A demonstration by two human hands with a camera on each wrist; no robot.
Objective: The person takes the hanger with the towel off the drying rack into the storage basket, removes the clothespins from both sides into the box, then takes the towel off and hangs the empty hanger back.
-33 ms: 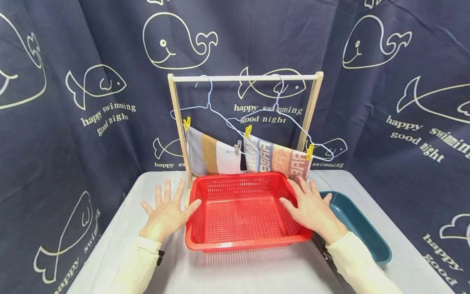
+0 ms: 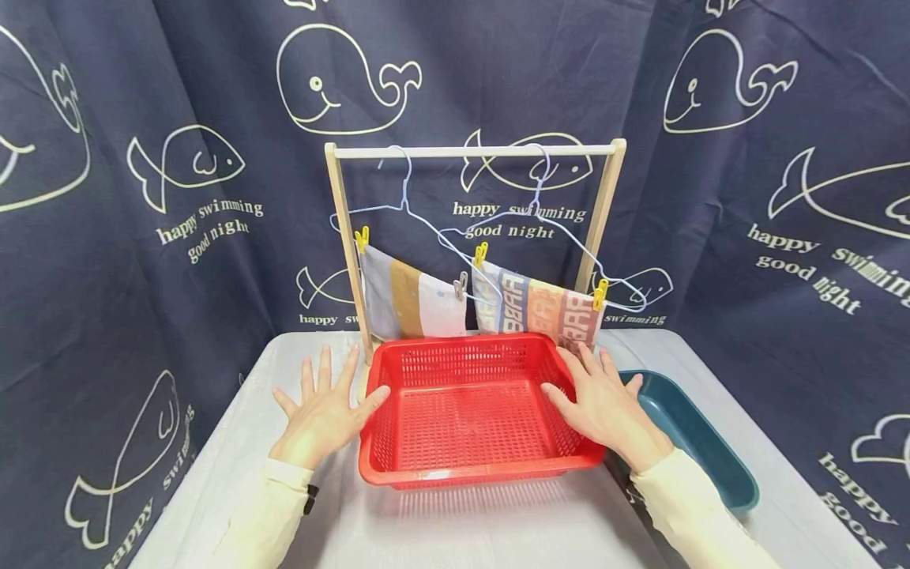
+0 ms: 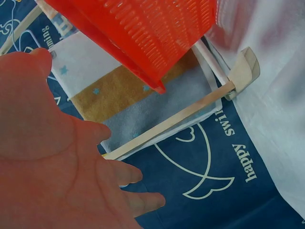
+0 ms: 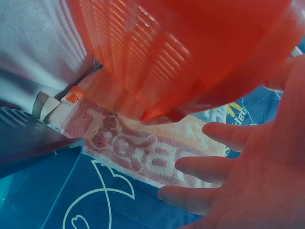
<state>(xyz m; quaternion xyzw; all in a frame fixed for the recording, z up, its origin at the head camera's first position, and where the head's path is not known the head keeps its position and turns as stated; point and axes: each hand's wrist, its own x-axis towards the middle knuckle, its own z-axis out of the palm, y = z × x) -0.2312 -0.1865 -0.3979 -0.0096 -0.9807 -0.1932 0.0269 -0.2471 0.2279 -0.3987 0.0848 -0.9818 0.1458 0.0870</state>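
A red plastic basket (image 2: 469, 427) with slotted walls is in the middle of the head view, nothing inside it. At its left side my left hand (image 2: 323, 419) has its fingers spread, and the thumb overlaps the rim in this view. My right hand (image 2: 607, 403) is by the right rim, fingers straight and apart, the thumb over the basket's inside. In the left wrist view the left palm (image 3: 57, 152) faces the basket wall (image 3: 157, 33) with a gap between. The right wrist view has the right fingers (image 4: 205, 169) extended beside the basket (image 4: 157, 57).
Behind the basket stands a wooden rack (image 2: 476, 151) with two hangers. A striped towel (image 2: 407, 296) and a patterned towel (image 2: 536, 304) hang from them by clothespins (image 2: 600, 294). A teal tray (image 2: 700, 442) lies on the white table (image 2: 455, 537) at right. A whale-print curtain (image 2: 213, 63) surrounds everything.
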